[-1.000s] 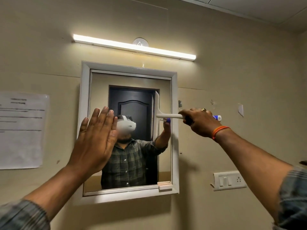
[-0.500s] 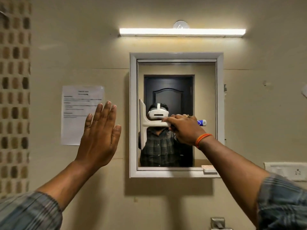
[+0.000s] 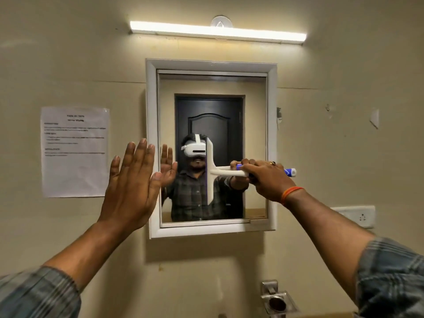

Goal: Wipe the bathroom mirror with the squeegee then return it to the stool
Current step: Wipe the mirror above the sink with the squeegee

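The right hand (image 3: pixel 266 180) kept a closed grip round the handle of the squeegee (image 3: pixel 212 174), fingers curled over it, with the blue end poking out past the wrist. The left hand (image 3: pixel 132 187) was raised flat, fingers straight and holding nothing, beside the left edge of the mirror frame. The squeegee's blade stood upright near the middle of the mirror (image 3: pixel 254 125), apparently against the glass. Farther off, a paper notice (image 3: pixel 74 152) hung on the wall, and a tube light (image 3: pixel 218 33) glowed above.

Bare mirror (image 3: pixel 252 125) glass above squeegee (image 3: pixel 210 175); raised frame (image 3: pixel 151 138) around
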